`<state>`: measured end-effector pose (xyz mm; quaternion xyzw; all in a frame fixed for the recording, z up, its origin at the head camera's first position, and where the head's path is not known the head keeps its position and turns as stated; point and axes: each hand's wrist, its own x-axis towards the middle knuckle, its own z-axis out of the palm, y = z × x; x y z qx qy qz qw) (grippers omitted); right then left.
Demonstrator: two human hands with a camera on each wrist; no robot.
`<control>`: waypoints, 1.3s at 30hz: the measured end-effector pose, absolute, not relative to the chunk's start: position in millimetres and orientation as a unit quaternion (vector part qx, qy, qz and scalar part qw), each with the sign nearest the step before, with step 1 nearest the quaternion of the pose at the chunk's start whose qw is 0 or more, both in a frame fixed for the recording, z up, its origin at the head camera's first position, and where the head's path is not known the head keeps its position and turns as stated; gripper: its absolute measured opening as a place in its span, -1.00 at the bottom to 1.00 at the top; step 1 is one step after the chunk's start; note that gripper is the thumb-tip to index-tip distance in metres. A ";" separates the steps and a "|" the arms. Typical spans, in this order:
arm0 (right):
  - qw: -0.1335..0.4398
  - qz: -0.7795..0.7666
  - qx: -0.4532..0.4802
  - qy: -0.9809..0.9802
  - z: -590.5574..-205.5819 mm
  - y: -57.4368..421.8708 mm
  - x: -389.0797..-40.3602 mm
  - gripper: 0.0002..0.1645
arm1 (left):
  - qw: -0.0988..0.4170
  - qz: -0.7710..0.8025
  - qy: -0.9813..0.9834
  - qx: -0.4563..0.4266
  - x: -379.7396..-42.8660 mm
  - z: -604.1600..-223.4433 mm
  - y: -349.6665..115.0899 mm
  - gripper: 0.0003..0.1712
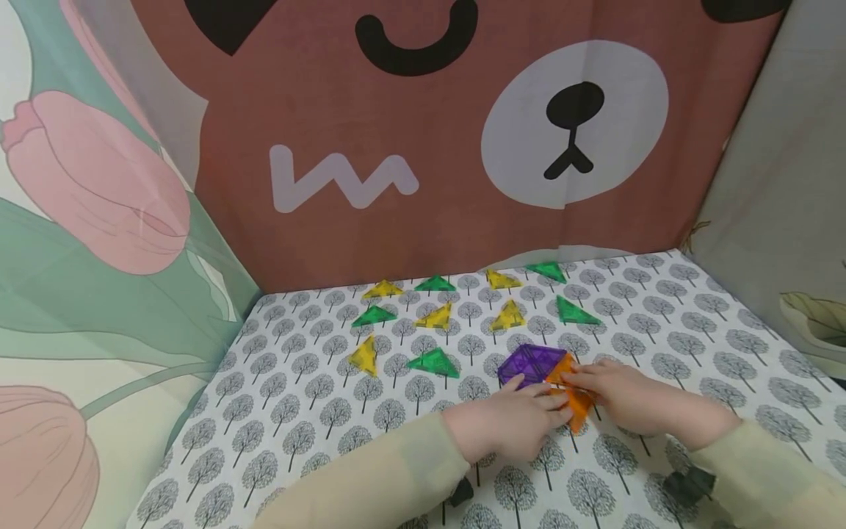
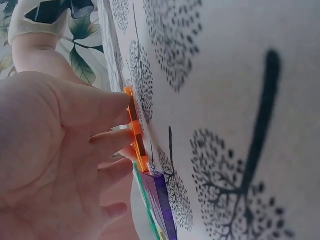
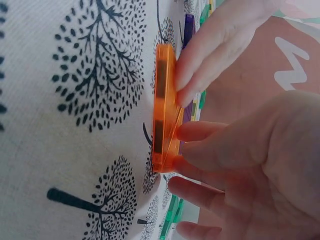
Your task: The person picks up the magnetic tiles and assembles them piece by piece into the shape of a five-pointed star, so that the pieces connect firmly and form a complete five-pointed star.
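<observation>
Translucent purple triangular magnetic tiles (image 1: 534,358) lie edge to edge on the tree-print cloth. Orange triangular tiles (image 1: 580,408) adjoin them on the right, forming part of a rounded shape. My left hand (image 1: 512,422) rests at the near side, its extended fingers over the purple and orange pieces. In the left wrist view the thumb meets the edge of an orange tile (image 2: 140,148). From the right, my right hand (image 1: 624,393) touches the orange pieces with its fingertips. Dark magnets show inside the edge of an orange tile (image 3: 161,105) in the right wrist view.
Loose yellow tiles (image 1: 436,317) and green tiles (image 1: 436,362), several of each, lie spread toward the back of the cloth (image 1: 317,441). A curtain with a brown bear print (image 1: 344,242) hangs behind, and a flower-print curtain (image 1: 99,191) stands at the left.
</observation>
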<state>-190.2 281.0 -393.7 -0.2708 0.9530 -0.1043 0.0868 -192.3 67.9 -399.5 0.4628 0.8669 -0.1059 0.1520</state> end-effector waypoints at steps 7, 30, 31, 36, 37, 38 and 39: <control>0.084 -0.106 -0.263 0.955 -397.6 280.9 -189.9 -0.44 | 0.162 -0.098 0.876 0.443 -196.7 -401.8 72.0 -0.14; 0.066 -0.140 -0.261 0.953 -407.2 284.0 -196.6 -0.50 | 0.059 0.113 0.952 0.280 -216.5 -340.4 -136.9 -0.42; 0.063 -0.147 -0.264 0.951 -408.9 285.1 -198.4 -0.50 | 0.058 0.122 0.955 0.264 -216.9 -342.2 -150.4 -0.43; 0.066 -0.177 -0.281 0.941 -412.0 287.1 -208.1 -0.39 | 0.070 0.154 0.964 0.207 -214.2 -354.8 -194.2 -0.46; 0.066 -0.175 -0.284 0.940 -411.6 287.3 -209.9 -0.37 | 0.072 0.158 0.964 0.201 -213.4 -357.6 -198.8 -0.46; 0.065 -0.173 -0.286 0.940 -410.7 286.9 -211.2 -0.34 | 0.073 0.158 0.965 0.198 -212.9 -360.5 -202.6 -0.46; 0.063 -0.164 -0.286 0.942 -409.3 286.6 -212.4 -0.33 | 0.072 0.156 0.966 0.195 -212.5 -363.3 -205.3 -0.46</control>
